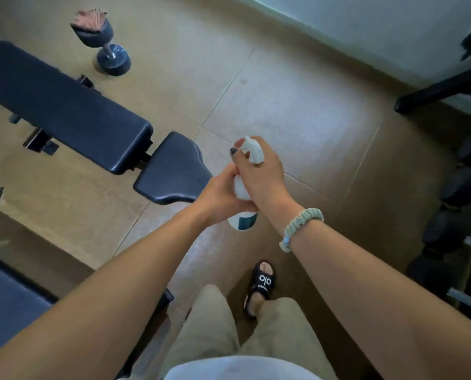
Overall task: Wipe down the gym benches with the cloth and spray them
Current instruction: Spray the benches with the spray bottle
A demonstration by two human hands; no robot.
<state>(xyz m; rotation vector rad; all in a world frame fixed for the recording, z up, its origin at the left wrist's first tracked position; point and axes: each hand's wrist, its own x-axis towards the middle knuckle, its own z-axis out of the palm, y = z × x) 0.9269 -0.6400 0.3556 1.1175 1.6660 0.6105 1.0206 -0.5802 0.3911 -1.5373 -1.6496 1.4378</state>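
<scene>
Both my forearms reach out over my legs, and both hands wrap the spray bottle [242, 215]: left hand [219, 197] curled round its body, right hand [259, 171] clamped on the trigger head. It hangs just beside the bench [64, 105] seat. No cloth in sight (hidden, perhaps), so I judge both spraying and wiping are not yet done.

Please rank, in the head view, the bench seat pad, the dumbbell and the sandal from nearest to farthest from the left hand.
From the left hand:
1. Bench seat pad, just to its left, nearly touching.
2. Sandal, below it on the floor.
3. Dumbbell, far off at upper left.
</scene>
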